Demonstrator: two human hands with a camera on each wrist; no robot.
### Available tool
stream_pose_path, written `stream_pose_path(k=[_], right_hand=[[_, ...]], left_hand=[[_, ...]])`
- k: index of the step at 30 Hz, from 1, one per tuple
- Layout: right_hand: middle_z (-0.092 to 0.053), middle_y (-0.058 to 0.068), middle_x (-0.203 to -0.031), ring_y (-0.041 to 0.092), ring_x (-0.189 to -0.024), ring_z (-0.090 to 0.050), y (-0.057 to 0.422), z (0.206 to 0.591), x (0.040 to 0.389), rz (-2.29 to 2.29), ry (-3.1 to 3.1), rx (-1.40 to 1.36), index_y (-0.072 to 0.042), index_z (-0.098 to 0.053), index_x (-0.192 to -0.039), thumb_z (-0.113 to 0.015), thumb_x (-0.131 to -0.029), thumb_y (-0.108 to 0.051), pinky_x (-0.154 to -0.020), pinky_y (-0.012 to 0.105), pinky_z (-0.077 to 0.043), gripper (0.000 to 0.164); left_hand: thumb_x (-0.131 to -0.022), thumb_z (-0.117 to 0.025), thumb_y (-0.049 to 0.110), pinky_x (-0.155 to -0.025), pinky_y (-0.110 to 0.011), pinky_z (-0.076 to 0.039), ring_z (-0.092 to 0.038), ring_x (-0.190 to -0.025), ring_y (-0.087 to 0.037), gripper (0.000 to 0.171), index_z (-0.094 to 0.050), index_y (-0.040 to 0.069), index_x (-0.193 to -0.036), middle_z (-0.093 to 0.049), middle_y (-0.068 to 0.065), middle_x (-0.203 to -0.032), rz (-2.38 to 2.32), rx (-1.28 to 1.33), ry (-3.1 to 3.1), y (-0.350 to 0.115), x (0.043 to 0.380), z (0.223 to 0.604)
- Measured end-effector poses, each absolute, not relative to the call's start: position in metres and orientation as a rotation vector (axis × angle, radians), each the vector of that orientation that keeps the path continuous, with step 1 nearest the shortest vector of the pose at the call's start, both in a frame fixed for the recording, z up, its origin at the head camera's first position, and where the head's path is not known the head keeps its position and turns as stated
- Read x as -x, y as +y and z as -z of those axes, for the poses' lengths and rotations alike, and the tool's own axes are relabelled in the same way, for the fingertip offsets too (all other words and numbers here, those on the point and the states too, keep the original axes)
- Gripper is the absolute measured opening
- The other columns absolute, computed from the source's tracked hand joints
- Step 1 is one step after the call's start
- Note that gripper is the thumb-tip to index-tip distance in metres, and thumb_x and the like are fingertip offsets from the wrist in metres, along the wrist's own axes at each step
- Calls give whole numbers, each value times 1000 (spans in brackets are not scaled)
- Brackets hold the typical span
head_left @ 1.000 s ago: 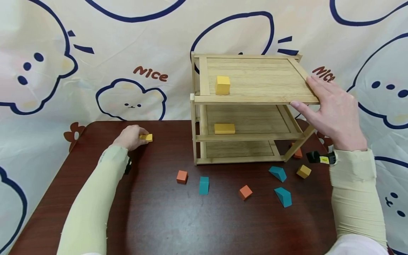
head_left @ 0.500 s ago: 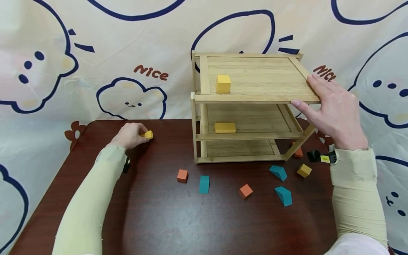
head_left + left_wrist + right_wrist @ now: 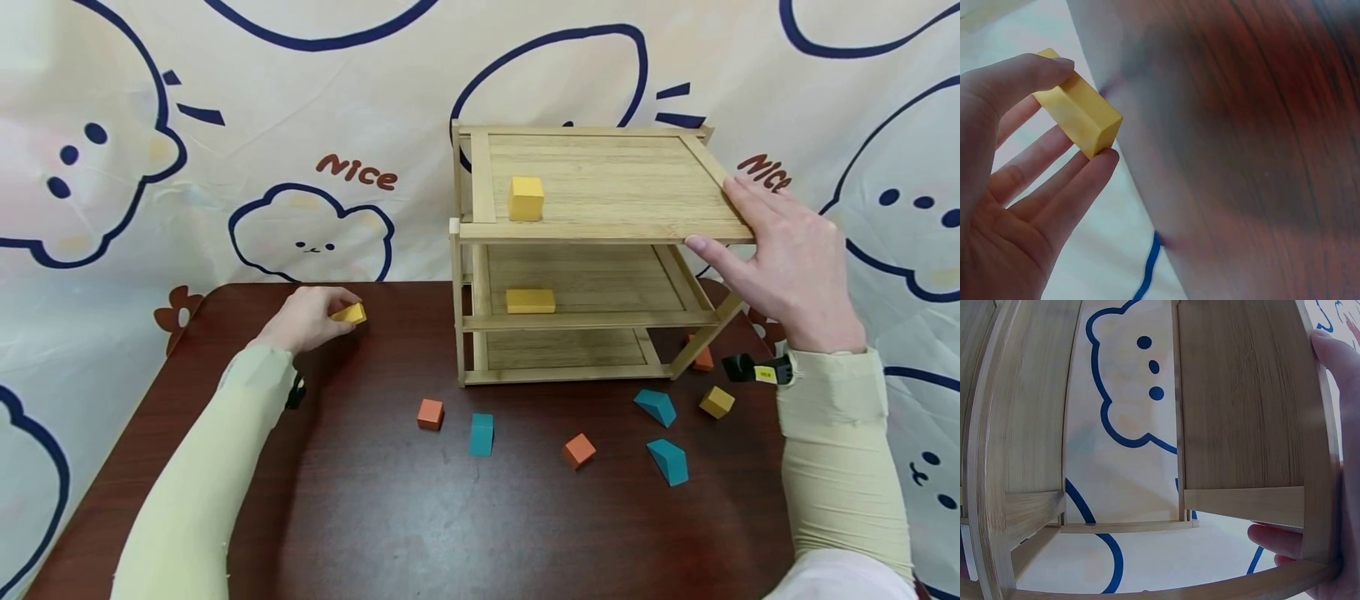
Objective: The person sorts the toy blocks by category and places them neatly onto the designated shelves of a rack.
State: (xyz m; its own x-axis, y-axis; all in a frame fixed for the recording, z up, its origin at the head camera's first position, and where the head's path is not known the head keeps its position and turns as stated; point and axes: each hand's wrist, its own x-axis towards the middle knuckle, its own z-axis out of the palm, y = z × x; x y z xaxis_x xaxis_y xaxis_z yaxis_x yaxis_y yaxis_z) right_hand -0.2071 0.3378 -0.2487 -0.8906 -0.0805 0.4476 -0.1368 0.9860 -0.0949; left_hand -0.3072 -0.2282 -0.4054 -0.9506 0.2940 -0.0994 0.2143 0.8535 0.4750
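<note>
Near the back left of the table, my left hand (image 3: 306,318) pinches a yellow rectangular block (image 3: 349,313) between thumb and fingers. The left wrist view shows the thumb on one side of the yellow block (image 3: 1082,109), fingertips on the other. A three-tier wooden shelf (image 3: 585,233) stands at the back right. My right hand (image 3: 795,258) grips the right end of its top board, thumb at the front edge; in the right wrist view fingers (image 3: 1275,540) wrap behind the frame. A yellow block (image 3: 526,200) stands upright on the top tier, and another yellow block (image 3: 530,301) lies on the middle one.
In front of the shelf lie an orange cube (image 3: 430,414), a teal block (image 3: 482,434), a second orange cube (image 3: 579,451), two teal wedges (image 3: 667,462) and a yellow cube (image 3: 717,402). An orange piece (image 3: 702,358) sits partly hidden behind the shelf's right leg. A patterned cloth hangs behind.
My left hand has lifted slightly and turned the yellow block, moving a little up and to the right. My right hand keeps its grip on the shelf.
</note>
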Motion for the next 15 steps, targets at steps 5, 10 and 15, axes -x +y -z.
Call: stream_pose_path(k=[5, 10, 15], right_hand=[[-32, 8, -161, 43, -142, -37, 339, 250, 207, -173, -2666, -152, -15, -35, -159, -51, -93, -70, -101, 67, -36, 88], [-32, 8, -161, 43, -142, -37, 339, 250, 207, -174, -2663, -150, -15, -35, -159, -51, -93, -71, -101, 66, -36, 88], [-32, 8, -161, 43, -141, -38, 339, 250, 207, -170, -2662, -151, -16, -35, -159, -51, -93, -70, -100, 66, -36, 87]], left_hand=[[-93, -74, 13, -88, -49, -50, -62, -99, -32, 41, -67, 5, -132, -68, -20, -114, -706, -441, 2863, -224, 303, 401], [-92, -75, 13, -90, -50, -51, -61, -99, -32, 41, -68, 5, -131, -68, -20, -116, -692, -455, 2876, -222, 299, 397], [-92, -76, 13, -92, -51, -51, -61, -100, -32, 42, -68, 6, -133, -68, -20, -118, -666, -480, 2897, -220, 295, 393]])
